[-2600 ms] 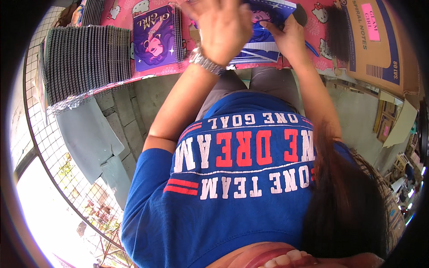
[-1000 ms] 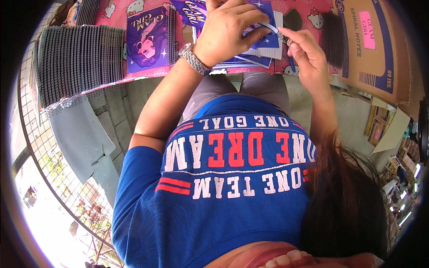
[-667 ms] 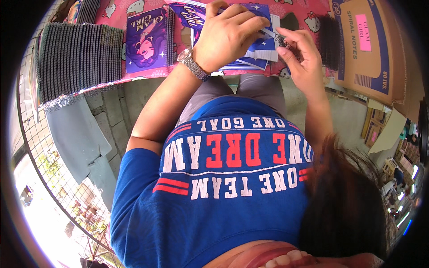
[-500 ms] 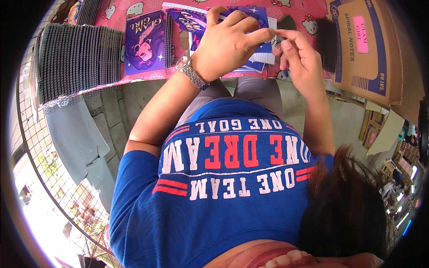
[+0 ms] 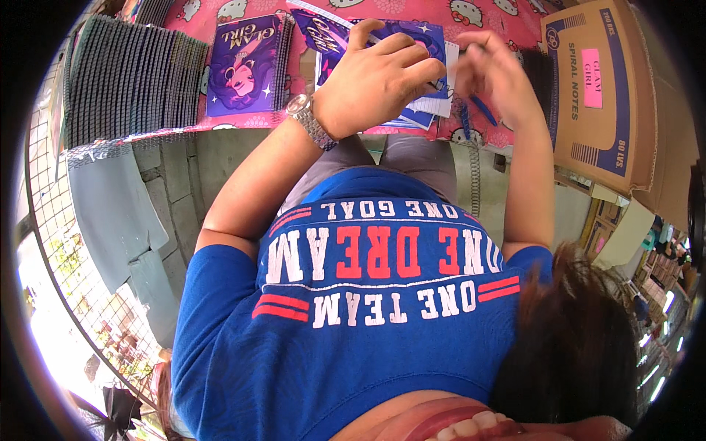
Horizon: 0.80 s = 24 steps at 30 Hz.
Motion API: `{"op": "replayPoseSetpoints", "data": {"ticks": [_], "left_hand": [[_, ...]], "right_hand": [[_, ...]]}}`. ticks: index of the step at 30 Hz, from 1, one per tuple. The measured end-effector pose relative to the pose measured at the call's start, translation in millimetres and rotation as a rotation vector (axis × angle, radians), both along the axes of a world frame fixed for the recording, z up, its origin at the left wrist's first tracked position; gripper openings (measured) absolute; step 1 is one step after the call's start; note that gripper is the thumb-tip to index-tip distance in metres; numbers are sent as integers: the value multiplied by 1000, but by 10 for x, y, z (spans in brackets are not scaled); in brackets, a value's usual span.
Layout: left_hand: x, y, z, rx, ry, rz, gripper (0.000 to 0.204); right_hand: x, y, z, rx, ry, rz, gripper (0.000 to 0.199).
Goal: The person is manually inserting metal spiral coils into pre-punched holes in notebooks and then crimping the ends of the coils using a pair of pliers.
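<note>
My left hand (image 5: 390, 73), with a metal watch at its wrist, curls its fingers over a purple notebook (image 5: 434, 40) and its white pages. The thumb side lies by the notebook's right edge, where some dark wire coil (image 5: 441, 92) shows. At that same edge is my right hand (image 5: 496, 77), blurred, its fingers bent; whether it holds anything is unclear. Just below it, two slim blue handle-like pieces (image 5: 483, 110) show on the cloth. Another purple notebook (image 5: 329, 33) lies tilted beneath my left hand, and more pages stick out under it.
A purple spiral notebook (image 5: 241, 66) lies left of my hands, beside a tall stack of spiral-bound notebooks (image 5: 132, 81). On the right stand a cardboard box (image 5: 596, 95) and dark coils (image 5: 537, 81). A loose coil (image 5: 474, 176) hangs below the pink table cloth's (image 5: 254, 121) edge.
My right hand has drawn away from the left fingertips and turned, uncovering the blue pieces. My left hand stays over the notebook, its index finger more bent. The hanging coil now shows clearly.
</note>
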<state>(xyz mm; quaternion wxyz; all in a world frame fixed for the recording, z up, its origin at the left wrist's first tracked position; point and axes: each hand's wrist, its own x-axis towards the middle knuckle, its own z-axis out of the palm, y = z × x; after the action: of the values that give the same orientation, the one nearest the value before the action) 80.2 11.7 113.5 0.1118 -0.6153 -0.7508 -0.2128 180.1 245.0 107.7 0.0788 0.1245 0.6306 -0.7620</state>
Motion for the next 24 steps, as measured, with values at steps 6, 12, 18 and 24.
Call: {"op": "replayPoseSetpoints", "data": {"ticks": [6,12,18,24], "left_hand": [[43,-28,8,98,71,84,28],[-90,-143,-168,107,-60,192,34],[-191,59,2,43,-106,-39,29],[-200,67,6,93,-108,-71,28]], "right_hand": [[-49,925,-1413,1443,196,2,45],[45,390,-206,1178,254,-223,51],[146,245,127,1067,128,-365,52],[253,-89,-14,61,367,268,68]]}}
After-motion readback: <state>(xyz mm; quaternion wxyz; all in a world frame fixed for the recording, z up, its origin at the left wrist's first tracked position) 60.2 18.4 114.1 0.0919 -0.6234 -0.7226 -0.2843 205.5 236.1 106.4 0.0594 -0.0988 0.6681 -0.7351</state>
